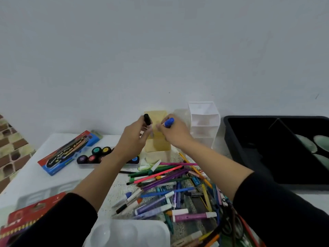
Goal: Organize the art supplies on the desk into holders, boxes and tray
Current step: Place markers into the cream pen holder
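Note:
My left hand (135,135) grips a black-capped marker (147,119), cap end up, in front of the pale yellow holder (159,139) at the back of the desk. My right hand (173,131) pinches a blue-capped marker (169,122) just right of it, over the same holder. A white tiered holder (204,122) stands to the right of the yellow one. Between my forearms lies a pile of loose pens, markers and pencils (169,186). A black tray (277,150) sits at the far right.
A blue brush box (67,152) and a strip of paint pots (96,155) lie at the left. A white palette (130,232) is at the near edge, a red pack (26,218) at the near left. Scissors (231,221) lie in the pile's right side.

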### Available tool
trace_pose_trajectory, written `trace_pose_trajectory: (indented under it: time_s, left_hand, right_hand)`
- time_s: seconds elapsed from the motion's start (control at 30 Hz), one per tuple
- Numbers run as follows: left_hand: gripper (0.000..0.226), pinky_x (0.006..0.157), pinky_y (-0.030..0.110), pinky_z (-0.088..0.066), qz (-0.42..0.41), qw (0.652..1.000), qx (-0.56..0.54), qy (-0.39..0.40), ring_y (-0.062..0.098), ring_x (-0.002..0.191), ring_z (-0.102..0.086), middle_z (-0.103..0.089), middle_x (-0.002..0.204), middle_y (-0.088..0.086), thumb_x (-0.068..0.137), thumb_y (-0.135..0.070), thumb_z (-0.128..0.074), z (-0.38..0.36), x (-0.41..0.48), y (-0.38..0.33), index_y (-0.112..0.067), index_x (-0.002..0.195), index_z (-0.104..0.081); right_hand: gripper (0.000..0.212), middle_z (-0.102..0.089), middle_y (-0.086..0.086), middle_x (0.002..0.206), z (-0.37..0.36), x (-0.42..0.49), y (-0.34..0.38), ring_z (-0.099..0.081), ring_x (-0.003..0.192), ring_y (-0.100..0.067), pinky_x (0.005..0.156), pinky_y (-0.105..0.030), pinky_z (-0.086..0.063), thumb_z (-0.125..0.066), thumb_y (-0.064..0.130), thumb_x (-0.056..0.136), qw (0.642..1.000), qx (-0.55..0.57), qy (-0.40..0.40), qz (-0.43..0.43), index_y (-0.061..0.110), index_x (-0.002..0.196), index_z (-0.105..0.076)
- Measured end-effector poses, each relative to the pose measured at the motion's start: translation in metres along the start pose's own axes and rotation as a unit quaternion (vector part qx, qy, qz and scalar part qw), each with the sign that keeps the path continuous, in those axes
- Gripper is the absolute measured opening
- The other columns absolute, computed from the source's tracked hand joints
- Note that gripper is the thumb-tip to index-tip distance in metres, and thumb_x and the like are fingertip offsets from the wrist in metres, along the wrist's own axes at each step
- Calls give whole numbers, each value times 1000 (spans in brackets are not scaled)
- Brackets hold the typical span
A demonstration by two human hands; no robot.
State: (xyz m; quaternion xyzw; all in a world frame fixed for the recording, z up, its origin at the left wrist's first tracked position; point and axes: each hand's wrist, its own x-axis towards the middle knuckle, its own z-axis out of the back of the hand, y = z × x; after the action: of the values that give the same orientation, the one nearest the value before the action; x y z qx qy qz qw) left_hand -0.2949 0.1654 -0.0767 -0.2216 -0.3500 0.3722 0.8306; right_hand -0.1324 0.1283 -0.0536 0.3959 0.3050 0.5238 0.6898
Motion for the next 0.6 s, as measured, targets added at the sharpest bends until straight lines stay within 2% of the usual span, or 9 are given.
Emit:
trace_pose_trajectory:
  time_s: [0.07, 0.13, 0.27, 0.4, 0.5, 0.6]
  left_hand:
    - [13, 79, 28, -49, -11, 999, 37, 19, 11, 89, -60, -67, 96, 0, 102, -21, -56, -3, 1, 14, -13, 111, -57]
    - [15, 82, 37, -50, -34, 996, 74, 24, 19, 91, -58, -64, 99, 3, 100, -22, -60, -6, -1, 25, -11, 110, -62]
    - [19, 77, 46, -50, -80, 986, 148, 17, 24, 89, -52, -61, 100, 2, 95, -24, -67, -7, -3, 37, -11, 109, -67]
    - [19, 76, 39, -50, -58, 987, 146, 25, 19, 87, -52, -56, 100, -1, 95, -27, -67, -7, -1, 43, -12, 106, -68]
    - [20, 70, 25, -42, -44, 991, 127, 23, 16, 85, -54, -52, 103, -3, 95, -26, -67, -9, -4, 43, -12, 109, -69]
    - [25, 69, 25, -45, -20, 994, 105, 11, 14, 86, -58, -51, 108, -2, 94, -21, -69, -12, -9, 43, -13, 118, -69]
  right_hand:
    - [25, -53, -1, 71, -6, 7, -3, -51, 70, -19, 68, -30, -40, -62, 30, 97, 998, -63, 5, -3, 5, 93, -59]
    - [21, -49, 2, 73, -8, 10, -5, -49, 71, -17, 63, -27, -36, -62, 28, 97, 995, -100, 18, -2, 9, 91, -56]
    - [22, -52, -2, 76, -12, 8, -9, -47, 69, -17, 56, -23, -35, -62, 23, 96, 985, -151, 74, 28, 2, 97, -64]
    - [17, -63, -8, 86, -12, 7, -13, -54, 79, -22, 60, -22, -38, -60, 17, 96, 980, -167, 84, 63, 2, 100, -68]
    - [21, -69, -15, 101, -12, 6, -16, -60, 93, -30, 81, -36, -48, -56, 18, 100, 978, -163, 104, 81, 4, 107, -70]
    - [26, -69, -16, 107, -12, 2, -19, -61, 99, -33, 90, -44, -49, -50, 22, 104, 975, -163, 116, 98, 8, 113, -70]
